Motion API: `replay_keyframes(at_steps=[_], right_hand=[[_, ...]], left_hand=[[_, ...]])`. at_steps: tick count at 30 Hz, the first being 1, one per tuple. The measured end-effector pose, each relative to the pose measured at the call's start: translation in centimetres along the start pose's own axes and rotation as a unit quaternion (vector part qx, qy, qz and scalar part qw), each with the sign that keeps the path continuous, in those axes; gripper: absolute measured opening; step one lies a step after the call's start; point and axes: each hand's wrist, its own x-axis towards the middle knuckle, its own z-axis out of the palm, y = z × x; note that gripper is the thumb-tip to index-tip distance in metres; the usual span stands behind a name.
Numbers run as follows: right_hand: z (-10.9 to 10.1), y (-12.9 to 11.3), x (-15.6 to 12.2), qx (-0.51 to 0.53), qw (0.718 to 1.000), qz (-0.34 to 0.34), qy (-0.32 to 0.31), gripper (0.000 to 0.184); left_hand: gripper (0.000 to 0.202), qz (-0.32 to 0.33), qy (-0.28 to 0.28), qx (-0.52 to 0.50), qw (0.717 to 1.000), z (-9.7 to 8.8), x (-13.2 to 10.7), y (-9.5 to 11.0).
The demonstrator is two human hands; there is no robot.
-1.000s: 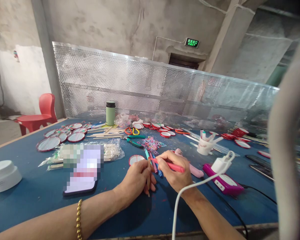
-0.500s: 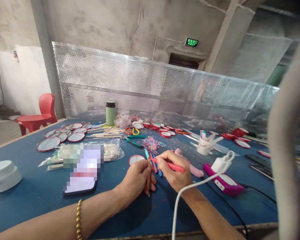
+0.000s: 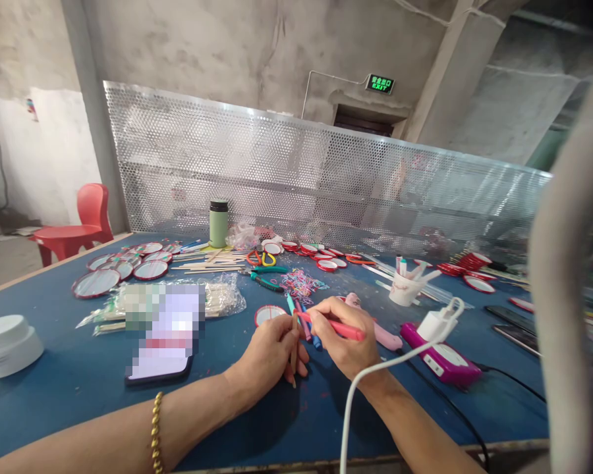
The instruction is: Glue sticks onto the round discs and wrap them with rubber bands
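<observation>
My left hand (image 3: 274, 352) is closed around a thin wooden stick (image 3: 294, 359), which stands nearly upright between thumb and fingers. In my right hand (image 3: 348, 339) is a red marker pen (image 3: 343, 328), its tip at the upper end of the stick. Just beyond the hands lie several coloured markers (image 3: 317, 341), partly hidden by my fingers. A round white disc with a red rim (image 3: 269, 315) is on the table behind my left hand. Further back is a heap of small colourful rubber bands (image 3: 301, 285).
A phone (image 3: 165, 342) rests on a bag of sticks (image 3: 217, 296) at left, near a white jar (image 3: 10, 345). Pliers (image 3: 267, 280) and a green bottle (image 3: 218, 224) are farther back. Right are a paper cup (image 3: 404, 291), a magenta power strip (image 3: 442, 359) and a white cable (image 3: 346, 421) crossing my right forearm.
</observation>
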Motion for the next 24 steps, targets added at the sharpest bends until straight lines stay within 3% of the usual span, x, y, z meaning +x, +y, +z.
replay_keyframes(at_steps=[24], right_hand=[[-0.01, -0.36, 0.1, 0.007, 1.0, 0.005, -0.008, 0.023]], left_hand=[[0.019, 0.003, 0.006, 0.017, 1.0, 0.31, -0.19, 0.51]])
